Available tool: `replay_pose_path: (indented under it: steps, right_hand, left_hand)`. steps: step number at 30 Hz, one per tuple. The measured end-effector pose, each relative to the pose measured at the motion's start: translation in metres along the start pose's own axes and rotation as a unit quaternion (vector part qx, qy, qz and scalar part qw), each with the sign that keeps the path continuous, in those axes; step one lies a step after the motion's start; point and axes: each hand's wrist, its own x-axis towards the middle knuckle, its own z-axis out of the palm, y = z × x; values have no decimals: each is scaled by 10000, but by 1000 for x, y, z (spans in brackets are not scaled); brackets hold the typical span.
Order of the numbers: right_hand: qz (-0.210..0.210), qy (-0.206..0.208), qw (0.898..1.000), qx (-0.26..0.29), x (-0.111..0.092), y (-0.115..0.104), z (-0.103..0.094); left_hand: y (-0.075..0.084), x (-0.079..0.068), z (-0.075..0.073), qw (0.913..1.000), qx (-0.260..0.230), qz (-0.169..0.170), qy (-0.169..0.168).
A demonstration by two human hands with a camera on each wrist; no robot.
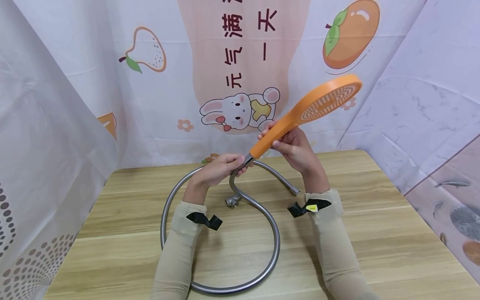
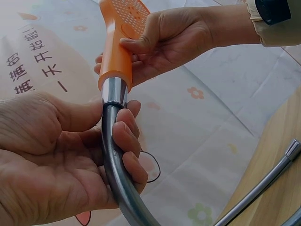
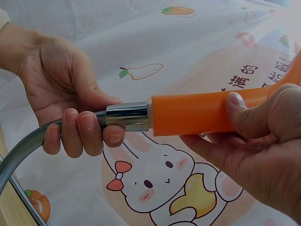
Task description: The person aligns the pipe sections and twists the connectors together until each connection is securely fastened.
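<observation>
An orange shower head (image 1: 315, 104) is held up over the back of the table, its perforated round face toward the right. My right hand (image 1: 298, 150) grips its handle, thumb on the near side. At the handle's lower end, my left hand (image 1: 217, 168) curls its fingers round the grey metal shower hose (image 2: 123, 176), just below the chrome connector (image 3: 128, 116). That connector sits at the handle's end, with a thin pale ring showing between them in the right wrist view. From the left hand the hose loops down onto the table.
The hose's other end, a chrome fitting (image 1: 294, 191), lies on the wooden table (image 1: 375, 233) near the right wrist. A small metal valve piece (image 1: 233, 201) lies between the arms, beside the hose. A printed cloth (image 1: 157, 112) hangs behind the table.
</observation>
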Motion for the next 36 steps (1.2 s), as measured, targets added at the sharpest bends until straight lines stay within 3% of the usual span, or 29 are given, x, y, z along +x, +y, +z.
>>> replay_pose_path:
  steps: [13, 36]
  right_hand:
    - [81, 134, 9998, 135, -1, 0, -1]
    - [-12, 52, 9999, 102, -1, 0, -1]
  left_hand:
    - [-1, 0, 0, 9994, 227, 269, -72]
    - [0, 0, 3, 9994, 232, 229, 119]
